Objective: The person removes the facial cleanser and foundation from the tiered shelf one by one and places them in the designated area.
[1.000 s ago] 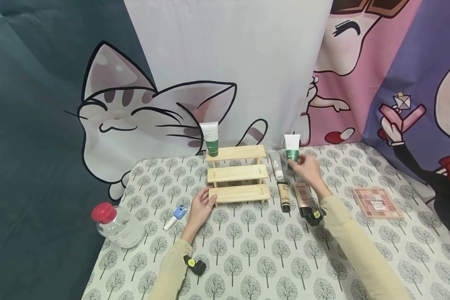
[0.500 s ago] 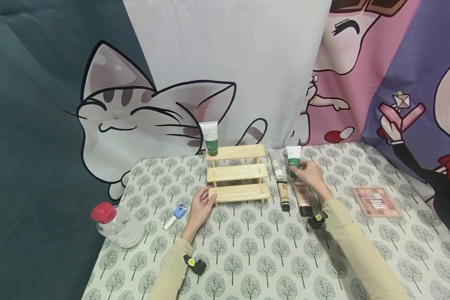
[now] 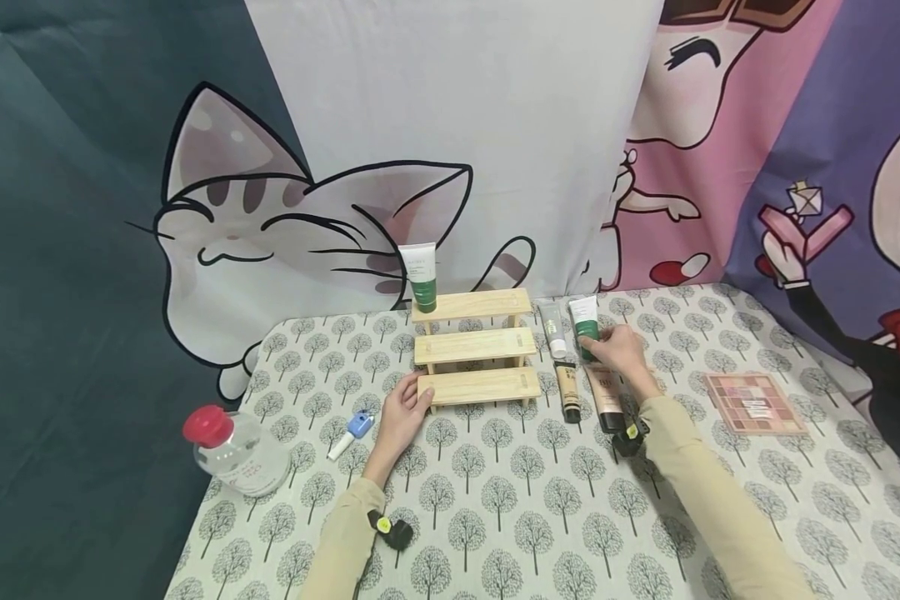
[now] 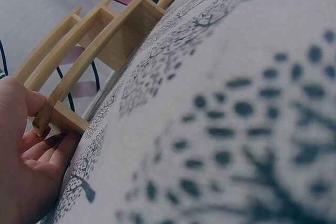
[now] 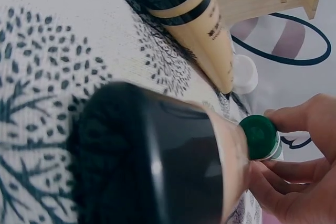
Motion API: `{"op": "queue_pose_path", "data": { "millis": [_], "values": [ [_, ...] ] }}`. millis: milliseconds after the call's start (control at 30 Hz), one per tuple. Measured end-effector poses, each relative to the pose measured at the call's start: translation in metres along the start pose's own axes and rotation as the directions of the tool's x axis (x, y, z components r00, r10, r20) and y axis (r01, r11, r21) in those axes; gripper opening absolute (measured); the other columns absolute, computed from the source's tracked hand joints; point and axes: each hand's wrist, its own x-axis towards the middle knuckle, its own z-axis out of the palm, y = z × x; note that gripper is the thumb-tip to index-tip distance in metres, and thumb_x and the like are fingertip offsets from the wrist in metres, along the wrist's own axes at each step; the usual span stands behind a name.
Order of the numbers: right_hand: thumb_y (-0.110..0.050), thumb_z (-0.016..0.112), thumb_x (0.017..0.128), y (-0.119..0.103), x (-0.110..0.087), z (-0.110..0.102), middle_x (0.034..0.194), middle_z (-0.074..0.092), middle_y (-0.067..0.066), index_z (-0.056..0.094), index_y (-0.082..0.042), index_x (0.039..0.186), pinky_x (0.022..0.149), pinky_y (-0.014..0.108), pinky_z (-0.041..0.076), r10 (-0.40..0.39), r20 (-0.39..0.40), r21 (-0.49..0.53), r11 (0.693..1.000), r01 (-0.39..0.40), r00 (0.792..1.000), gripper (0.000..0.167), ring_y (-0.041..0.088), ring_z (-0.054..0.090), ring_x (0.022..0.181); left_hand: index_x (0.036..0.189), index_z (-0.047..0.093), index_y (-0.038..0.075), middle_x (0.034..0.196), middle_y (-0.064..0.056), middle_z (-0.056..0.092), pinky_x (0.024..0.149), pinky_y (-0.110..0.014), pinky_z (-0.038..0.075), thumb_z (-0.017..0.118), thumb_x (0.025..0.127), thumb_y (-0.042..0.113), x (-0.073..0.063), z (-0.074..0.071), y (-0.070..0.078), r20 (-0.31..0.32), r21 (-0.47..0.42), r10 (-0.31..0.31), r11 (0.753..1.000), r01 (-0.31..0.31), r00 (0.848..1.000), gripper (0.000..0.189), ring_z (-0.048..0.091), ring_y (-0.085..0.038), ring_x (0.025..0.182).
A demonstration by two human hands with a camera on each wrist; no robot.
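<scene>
My left hand [image 3: 402,414] grips the left end of the lowest step of a three-step wooden display stand [image 3: 480,386]. In the left wrist view its thumb lies over the board [image 4: 79,74] and its fingers lie beneath. My right hand [image 3: 621,350] pinches a white and green squeeze tube [image 3: 584,312] near its green cap [image 5: 260,136], right of the stand. The tube leans back close to the tabletop; whether it touches cannot be told. A similar green and white tube [image 3: 421,279] stands cap-down on the top step's left end.
Near the right hand lie a grey tube [image 3: 552,331], a beige tube with a black cap [image 3: 567,392] and a BB cream tube [image 3: 606,398]. A makeup palette [image 3: 755,405] lies farther right. Leftward are a blue and white bottle [image 3: 352,434] and a red-capped clear bottle [image 3: 243,454].
My right hand has lowered the white and green tube toward the table, and the tube has tilted back slightly. My left hand has stayed on the stand.
</scene>
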Motion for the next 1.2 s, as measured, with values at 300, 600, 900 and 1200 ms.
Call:
{"op": "queue_pose_path", "data": {
  "millis": [300, 600, 900, 1200],
  "values": [
    [-0.038, 0.069, 0.093, -0.003, 0.000, 0.006, 0.121, 0.068, 0.031, 0.065, 0.010, 0.123, 0.110, 0.060, 0.047, 0.014, -0.061, 0.005, 1.000, -0.014, 0.998, 0.056, 0.050, 0.058, 0.118, 0.142, 0.048, -0.008, 0.142, -0.032, 0.054, 0.110, -0.036, 0.050, 0.063, 0.098, 0.005, 0.000, 0.000, 0.003, 0.000, -0.017, -0.008, 1.000, 0.008, 1.000, 0.049, 0.055, -0.043, 0.133],
    [-0.035, 0.065, 0.097, -0.001, -0.005, 0.002, 0.121, 0.067, 0.032, 0.060, 0.011, 0.128, 0.101, 0.057, 0.054, -0.016, -0.113, -0.003, 1.000, 0.015, 0.993, 0.056, 0.046, 0.064, 0.110, 0.141, 0.047, -0.013, 0.141, -0.035, 0.054, 0.110, -0.039, 0.050, 0.062, 0.098, 0.003, -0.011, -0.003, 0.030, 0.024, -0.010, -0.003, 1.000, 0.003, 1.000, 0.048, 0.055, -0.045, 0.132],
    [-0.030, 0.069, 0.096, -0.026, -0.016, -0.013, 0.118, 0.068, 0.031, 0.057, 0.010, 0.131, 0.097, 0.055, 0.057, -0.144, -0.167, 0.075, 0.985, 0.158, 0.975, 0.055, 0.043, 0.068, 0.103, 0.140, 0.047, -0.014, 0.140, -0.035, 0.054, 0.109, -0.039, 0.051, 0.062, 0.098, 0.003, -0.015, -0.005, 0.039, 0.017, 0.008, 0.011, 1.000, -0.011, 1.000, 0.047, 0.055, -0.046, 0.131],
    [-0.027, 0.072, 0.094, -0.073, -0.028, -0.011, 0.122, 0.068, 0.029, 0.059, 0.007, 0.130, 0.098, 0.049, 0.060, -0.197, -0.224, 0.217, 0.945, 0.246, 0.954, 0.051, 0.041, 0.069, 0.109, 0.141, 0.047, -0.013, 0.141, -0.034, 0.054, 0.110, -0.040, 0.051, 0.062, 0.099, 0.004, -0.014, -0.004, 0.034, 0.017, 0.012, -0.004, 1.000, 0.003, 1.000, 0.048, 0.055, -0.045, 0.132]
  ]
}}
